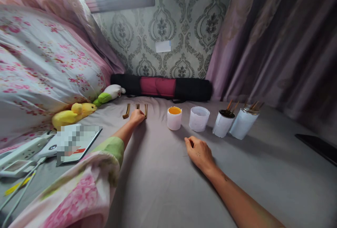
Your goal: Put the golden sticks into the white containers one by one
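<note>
My left hand (138, 116) reaches to the far part of the grey sheet, its fingers closed on thin brown sticks (137, 106) whose far ends show past the knuckles. One bundle of similar sticks (126, 111) lies to its left, and another (146, 110) touches or nearly touches its right side. My right hand (199, 151) rests on the sheet, fingers curled in and nothing visible in them. Beyond it stand a white-wrapped cup with an orange inside (174, 119), a whitish cup (199, 119), and two white-wrapped cans (223, 124) (243, 122) with brown sticks poking out.
A black and red rolled bag (158, 86) lies along the wall. At left are a yellow plush toy (73, 114), a white and green plush toy (110, 93), a tablet-like thing (84, 143), a power strip (26, 150) and cables. A dark flat object (317, 148) lies at right.
</note>
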Available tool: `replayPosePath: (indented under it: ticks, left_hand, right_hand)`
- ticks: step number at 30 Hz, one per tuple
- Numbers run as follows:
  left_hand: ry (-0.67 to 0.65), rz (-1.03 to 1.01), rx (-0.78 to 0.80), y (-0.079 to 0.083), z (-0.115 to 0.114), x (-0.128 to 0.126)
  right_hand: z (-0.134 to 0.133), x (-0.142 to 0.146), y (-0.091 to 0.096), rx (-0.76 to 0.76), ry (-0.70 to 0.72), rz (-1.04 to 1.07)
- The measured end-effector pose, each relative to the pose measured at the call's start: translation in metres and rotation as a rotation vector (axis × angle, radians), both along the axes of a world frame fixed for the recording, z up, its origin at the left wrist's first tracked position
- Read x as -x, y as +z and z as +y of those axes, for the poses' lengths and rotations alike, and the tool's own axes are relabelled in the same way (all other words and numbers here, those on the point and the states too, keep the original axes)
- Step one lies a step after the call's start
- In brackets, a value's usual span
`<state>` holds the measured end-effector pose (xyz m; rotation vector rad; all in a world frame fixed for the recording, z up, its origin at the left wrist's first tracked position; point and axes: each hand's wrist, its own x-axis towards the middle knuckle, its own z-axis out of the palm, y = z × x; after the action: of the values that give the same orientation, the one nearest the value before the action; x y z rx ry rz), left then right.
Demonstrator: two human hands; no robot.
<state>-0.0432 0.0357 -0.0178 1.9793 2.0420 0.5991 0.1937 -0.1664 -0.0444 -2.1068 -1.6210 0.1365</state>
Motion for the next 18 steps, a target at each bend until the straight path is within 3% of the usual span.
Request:
replayPosePath:
  ticks: [18]
  left_hand:
    - [0.043, -0.053, 0.014, -0.0069, 0.0032, -0.0021]
  right_hand:
    - [0.0004, -0.0023, -0.0037, -0.022, 0.035, 0.0]
